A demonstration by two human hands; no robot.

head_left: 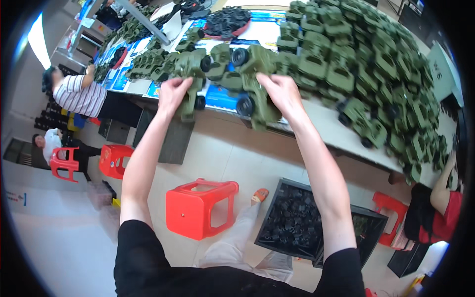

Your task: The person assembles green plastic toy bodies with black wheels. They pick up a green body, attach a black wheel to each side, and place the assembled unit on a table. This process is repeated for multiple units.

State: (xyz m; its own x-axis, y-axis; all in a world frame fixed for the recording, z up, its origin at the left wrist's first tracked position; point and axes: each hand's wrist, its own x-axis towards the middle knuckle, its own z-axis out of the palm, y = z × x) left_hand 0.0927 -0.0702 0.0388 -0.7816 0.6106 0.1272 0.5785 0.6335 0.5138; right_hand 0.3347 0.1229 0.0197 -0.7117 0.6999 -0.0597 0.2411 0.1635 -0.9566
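Over the front edge of the workbench, my left hand (174,92) is closed on an olive-green toy vehicle (189,106) with black wheels, gripped by its side. My right hand (281,90) pinches a second green toy vehicle (258,99), whose black wheels face the first one. The two toys are held apart, both somewhat blurred. Just behind them, more green toy vehicles (217,62) lie on the bench. Beyond my right hand rises a large heap of green toy bodies (341,54).
A red tray of black parts (227,22) sits at the back. On the floor are a red stool (190,210) and a black crate of black parts (284,180). One person (81,94) stands at the bench on the left; another person's arm (443,185) shows at the right.
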